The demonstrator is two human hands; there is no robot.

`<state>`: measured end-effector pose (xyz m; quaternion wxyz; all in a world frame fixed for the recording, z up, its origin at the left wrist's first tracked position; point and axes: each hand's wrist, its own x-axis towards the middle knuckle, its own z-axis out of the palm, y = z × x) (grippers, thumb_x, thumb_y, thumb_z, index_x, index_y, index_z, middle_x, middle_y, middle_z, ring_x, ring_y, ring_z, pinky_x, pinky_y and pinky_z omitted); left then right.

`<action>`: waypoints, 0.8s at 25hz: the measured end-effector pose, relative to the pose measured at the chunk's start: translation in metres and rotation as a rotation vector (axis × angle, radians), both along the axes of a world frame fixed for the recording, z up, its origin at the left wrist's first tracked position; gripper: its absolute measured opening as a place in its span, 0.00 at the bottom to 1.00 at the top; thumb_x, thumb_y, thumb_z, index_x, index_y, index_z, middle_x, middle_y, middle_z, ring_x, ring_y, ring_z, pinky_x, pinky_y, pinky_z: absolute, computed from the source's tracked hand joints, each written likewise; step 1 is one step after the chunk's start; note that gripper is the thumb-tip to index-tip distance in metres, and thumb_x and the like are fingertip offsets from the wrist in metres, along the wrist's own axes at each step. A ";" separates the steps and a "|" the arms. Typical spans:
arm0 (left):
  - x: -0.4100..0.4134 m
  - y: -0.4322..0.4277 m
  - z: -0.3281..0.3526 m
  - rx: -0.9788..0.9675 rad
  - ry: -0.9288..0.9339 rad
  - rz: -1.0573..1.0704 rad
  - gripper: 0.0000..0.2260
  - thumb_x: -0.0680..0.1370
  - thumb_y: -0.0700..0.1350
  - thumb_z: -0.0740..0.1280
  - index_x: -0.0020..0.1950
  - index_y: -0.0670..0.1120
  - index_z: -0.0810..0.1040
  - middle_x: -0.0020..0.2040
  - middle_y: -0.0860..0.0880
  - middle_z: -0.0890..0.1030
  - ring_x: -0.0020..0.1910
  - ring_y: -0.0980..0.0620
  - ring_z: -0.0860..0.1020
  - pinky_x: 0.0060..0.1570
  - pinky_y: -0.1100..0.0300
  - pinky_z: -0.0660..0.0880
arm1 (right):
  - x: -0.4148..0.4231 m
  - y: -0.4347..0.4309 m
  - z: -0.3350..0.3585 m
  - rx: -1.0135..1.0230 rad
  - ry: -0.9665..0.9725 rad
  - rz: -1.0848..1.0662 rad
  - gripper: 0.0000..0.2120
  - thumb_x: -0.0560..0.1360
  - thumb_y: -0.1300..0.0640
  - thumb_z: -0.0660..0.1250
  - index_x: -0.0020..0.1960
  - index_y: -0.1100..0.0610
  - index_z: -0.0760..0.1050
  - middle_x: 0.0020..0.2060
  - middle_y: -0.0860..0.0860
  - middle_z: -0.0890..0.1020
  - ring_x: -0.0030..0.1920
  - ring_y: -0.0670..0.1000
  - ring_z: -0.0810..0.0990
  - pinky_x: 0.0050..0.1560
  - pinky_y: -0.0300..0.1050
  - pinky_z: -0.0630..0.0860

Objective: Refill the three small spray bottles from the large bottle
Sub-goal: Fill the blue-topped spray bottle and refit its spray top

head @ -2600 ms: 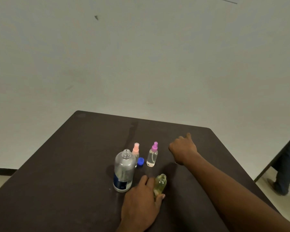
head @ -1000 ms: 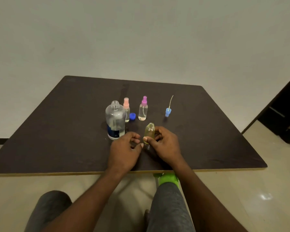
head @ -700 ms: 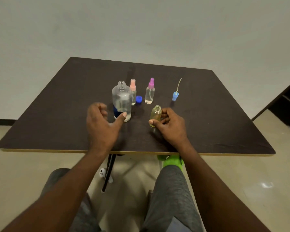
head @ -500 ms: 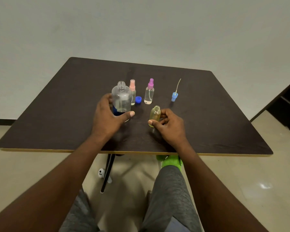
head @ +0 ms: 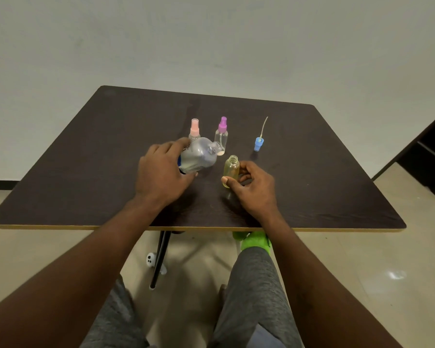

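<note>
Head view: the large bottle (head: 199, 155) is gripped by the left hand (head: 161, 174), fingers wrapped round its lower body. It is held tilted, uncapped neck aimed right toward the small yellow bottle (head: 231, 170). Whether its base is clear of the desk (head: 312, 177) cannot be told.

The yellow bottle stands upright near the front middle of the desk, mouth open. It is pinched low between thumb and fingers of the right hand (head: 255, 188), apparently to be steadied for the pour. The 2 necks are not yet aligned, and no liquid is seen passing.

Behind, 2 capped spray bottles stand, the pink-topped bottle (head: 194, 129) and the purple-topped bottle (head: 222, 136). The blue spray head (head: 258, 143) with its tube is parked well to the right, out of the pour's way.
</note>
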<state>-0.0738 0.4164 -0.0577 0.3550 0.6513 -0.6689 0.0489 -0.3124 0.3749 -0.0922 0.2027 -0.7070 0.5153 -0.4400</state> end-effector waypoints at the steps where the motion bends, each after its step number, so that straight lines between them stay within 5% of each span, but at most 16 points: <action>1: 0.002 -0.001 0.003 -0.006 -0.069 0.004 0.34 0.70 0.57 0.79 0.74 0.52 0.73 0.64 0.48 0.81 0.61 0.43 0.77 0.54 0.42 0.78 | -0.001 0.000 0.000 -0.035 -0.002 -0.015 0.16 0.70 0.41 0.77 0.54 0.47 0.82 0.43 0.40 0.84 0.43 0.43 0.82 0.45 0.42 0.82; 11: 0.008 -0.014 0.029 0.007 -0.391 0.021 0.35 0.71 0.45 0.79 0.76 0.52 0.73 0.67 0.45 0.79 0.65 0.38 0.72 0.52 0.41 0.75 | -0.003 0.001 0.001 -0.102 0.051 -0.023 0.20 0.71 0.45 0.78 0.61 0.49 0.83 0.49 0.42 0.83 0.48 0.43 0.80 0.49 0.50 0.83; 20: 0.004 -0.012 0.027 0.017 -0.290 0.013 0.34 0.71 0.46 0.79 0.76 0.51 0.73 0.66 0.46 0.79 0.65 0.40 0.72 0.49 0.45 0.79 | -0.003 0.002 0.002 -0.102 0.021 -0.042 0.18 0.71 0.49 0.80 0.59 0.51 0.84 0.47 0.43 0.84 0.46 0.44 0.80 0.52 0.49 0.81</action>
